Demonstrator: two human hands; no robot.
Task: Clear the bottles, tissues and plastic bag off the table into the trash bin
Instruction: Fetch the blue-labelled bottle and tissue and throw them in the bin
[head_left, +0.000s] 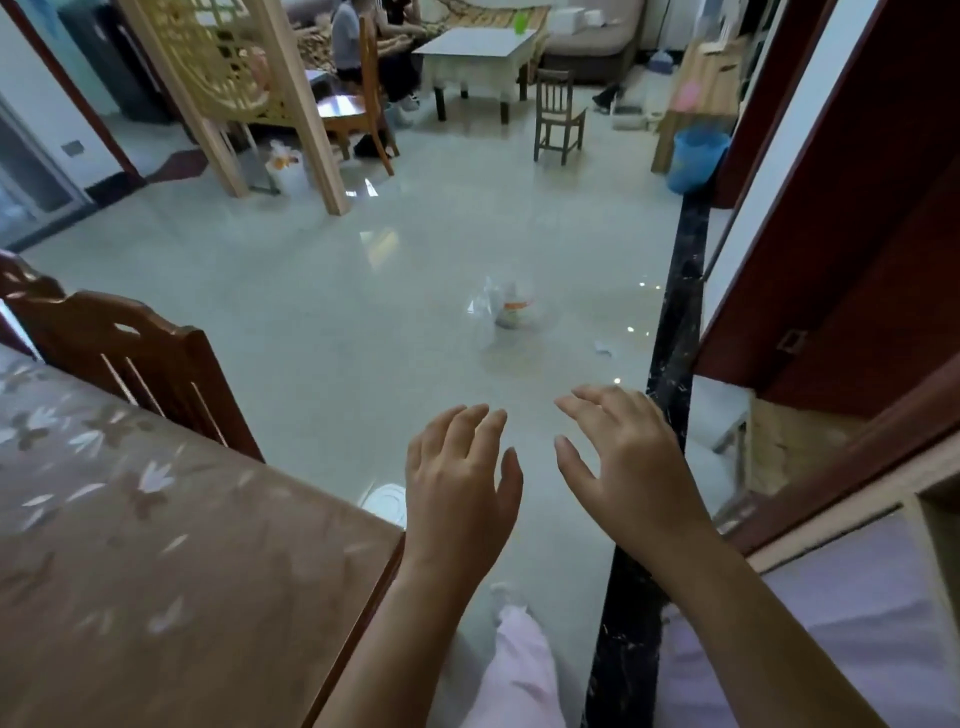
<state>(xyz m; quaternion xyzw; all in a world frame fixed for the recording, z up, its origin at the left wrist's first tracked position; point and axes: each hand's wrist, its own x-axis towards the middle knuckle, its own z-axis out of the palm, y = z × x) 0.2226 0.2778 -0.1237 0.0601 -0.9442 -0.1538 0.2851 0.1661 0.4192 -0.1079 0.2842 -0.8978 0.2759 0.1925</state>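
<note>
The glossy pale tiled floor (322, 291) fills most of the view. At its near left corner stands the table with a brown flower-patterned cloth (156, 545), bare where visible, a carved dark wooden chair (140, 358) just behind it. Far across the floor from the table, by the right wall, sits a round blue plastic trash bin (693, 158). Between table and bin, on the floor, lies a crumpled clear plastic bag (506, 309) with a bottle-like item inside; a small white tissue scrap (603, 348) lies near it. Beside the table's corner hover the left hand (460, 488) and right hand (621, 457), both empty, fingers spread, palms down, close together without touching.
</note>
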